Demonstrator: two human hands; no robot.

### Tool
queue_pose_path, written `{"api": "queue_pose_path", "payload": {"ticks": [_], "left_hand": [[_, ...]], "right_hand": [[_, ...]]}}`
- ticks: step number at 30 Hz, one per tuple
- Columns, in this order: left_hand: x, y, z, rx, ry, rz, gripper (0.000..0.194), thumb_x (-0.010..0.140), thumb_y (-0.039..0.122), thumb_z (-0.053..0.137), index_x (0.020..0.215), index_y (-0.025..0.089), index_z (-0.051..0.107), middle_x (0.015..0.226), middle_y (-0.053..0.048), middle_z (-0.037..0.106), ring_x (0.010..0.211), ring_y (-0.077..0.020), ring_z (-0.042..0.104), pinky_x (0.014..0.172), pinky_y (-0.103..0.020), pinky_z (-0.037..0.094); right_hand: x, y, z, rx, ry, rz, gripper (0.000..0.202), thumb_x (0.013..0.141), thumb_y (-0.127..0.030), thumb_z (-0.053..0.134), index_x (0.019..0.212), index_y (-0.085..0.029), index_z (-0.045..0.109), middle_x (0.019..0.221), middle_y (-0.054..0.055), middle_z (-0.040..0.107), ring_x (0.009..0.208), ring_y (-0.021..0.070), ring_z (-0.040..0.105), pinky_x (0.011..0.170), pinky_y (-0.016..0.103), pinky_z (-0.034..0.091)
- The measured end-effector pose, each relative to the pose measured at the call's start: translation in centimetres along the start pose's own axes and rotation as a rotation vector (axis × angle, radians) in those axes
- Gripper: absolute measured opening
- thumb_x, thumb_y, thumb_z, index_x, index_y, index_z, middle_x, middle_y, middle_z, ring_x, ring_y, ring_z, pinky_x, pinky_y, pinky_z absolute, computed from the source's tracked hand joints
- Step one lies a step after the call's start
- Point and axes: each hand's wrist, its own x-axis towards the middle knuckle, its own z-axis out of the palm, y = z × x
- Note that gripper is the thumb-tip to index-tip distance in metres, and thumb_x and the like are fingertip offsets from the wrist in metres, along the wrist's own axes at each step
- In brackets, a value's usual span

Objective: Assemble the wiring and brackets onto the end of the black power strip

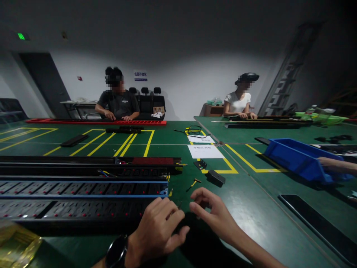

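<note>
My left hand [160, 227], a black watch on its wrist, is beside the right end of the nearest black power strip [89, 209]. Its fingers bend loosely, the thumb stands apart, and nothing shows in its grip; some fingertips are hidden. My right hand [213, 212] is held just to the right, thumb and curved fingers apart, with no object visible between them. A blue-edged power strip [83, 189] with a row of sockets lies behind the nearest one. Beyond my right hand are a short yellow-and-black wire piece [193, 183] and a small black box [216, 178].
Further black strips [69, 163] lie behind at left. Paper sheets [205, 152] are on the green table, with a blue bin [295, 158] and a long dark panel [315, 223] to the right. Another person's hand [331, 163] reaches to the bin. Two people sit opposite. A yellowish transparent object [18, 247] stands front left.
</note>
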Motion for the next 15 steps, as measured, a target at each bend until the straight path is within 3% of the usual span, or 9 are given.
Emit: {"api": "queue_pose_path", "payload": {"ticks": [6,15], "left_hand": [[-0.1,0.3,0.2,-0.020,-0.001,0.018,0.008,0.101,0.019,0.056,0.097,0.021,0.063,0.081,-0.001,0.067,0.072,-0.0186,0.058,0.066,-0.035,0.037],[0.3,0.5,0.1,-0.045,-0.030,-0.002,0.012,0.100,0.014,0.056,0.093,0.021,0.063,0.080,-0.001,0.068,0.071,-0.0173,0.058,0.064,-0.035,0.038]], "right_hand": [[-0.5,0.7,2.0,0.371,-0.213,0.193,0.054,0.081,-0.068,0.082,0.098,-0.021,0.062,0.068,-0.004,0.062,0.055,0.0117,0.055,0.055,0.026,0.046],[-0.9,-0.8,1.6,0.527,-0.221,0.347,0.054,0.074,-0.063,0.090,0.098,-0.020,0.069,0.070,-0.003,0.064,0.056,0.0103,0.054,0.056,0.024,0.044]]}}
